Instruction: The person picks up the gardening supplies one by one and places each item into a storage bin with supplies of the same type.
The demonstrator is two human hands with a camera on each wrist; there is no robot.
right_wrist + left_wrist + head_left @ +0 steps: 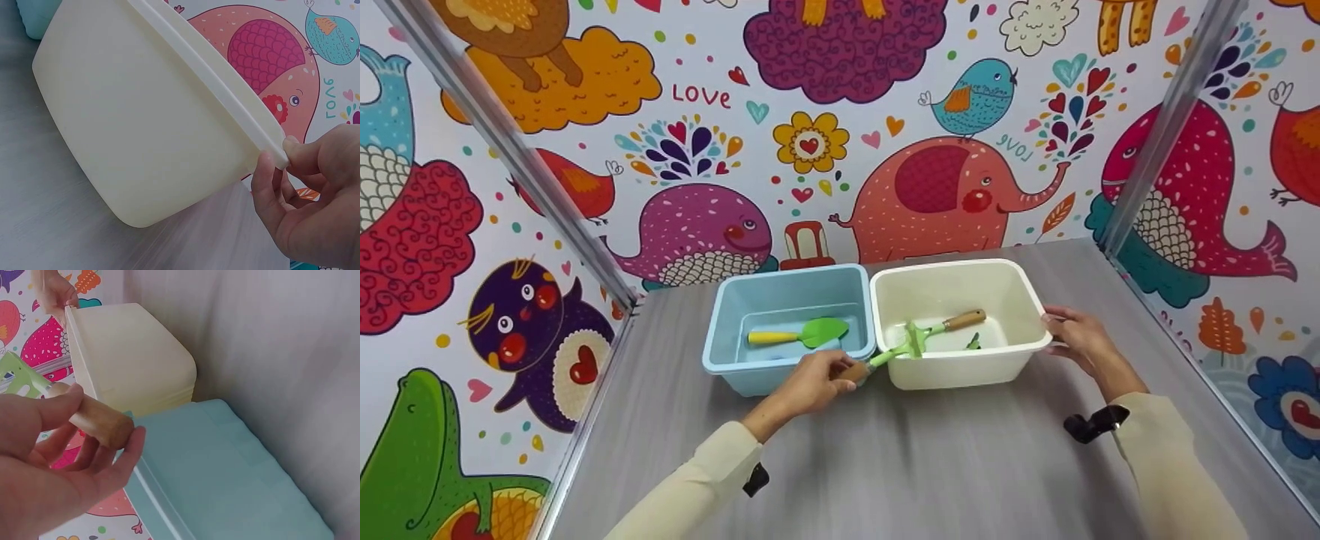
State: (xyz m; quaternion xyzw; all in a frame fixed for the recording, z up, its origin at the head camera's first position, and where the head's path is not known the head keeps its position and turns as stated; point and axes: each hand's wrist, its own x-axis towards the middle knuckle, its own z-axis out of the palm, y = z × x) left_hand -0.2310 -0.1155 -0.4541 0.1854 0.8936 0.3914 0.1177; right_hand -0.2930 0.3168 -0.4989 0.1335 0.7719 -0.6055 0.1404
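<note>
My left hand (814, 381) grips the wooden handle (101, 419) of a green garden hand tool (889, 354). The tool's green head overlaps the front rim of the cream tub (960, 369) in the head view. My right hand (1080, 336) pinches that tub's rim at its right end, thumb and fingers on either side, as the right wrist view shows. Inside the cream tub lie another green tool with a wooden handle (964, 320) and a small dark green piece (973, 343). A green trowel (823, 331) with a yellow handle lies in the light blue tub (750, 367), left of the cream one.
Both tubs stand side by side on a grey wood-grain table (930, 465), near its back edge. Behind them rises a wall panel with printed cartoon animals (945, 202). Metal frame posts (1155, 135) stand at the back corners.
</note>
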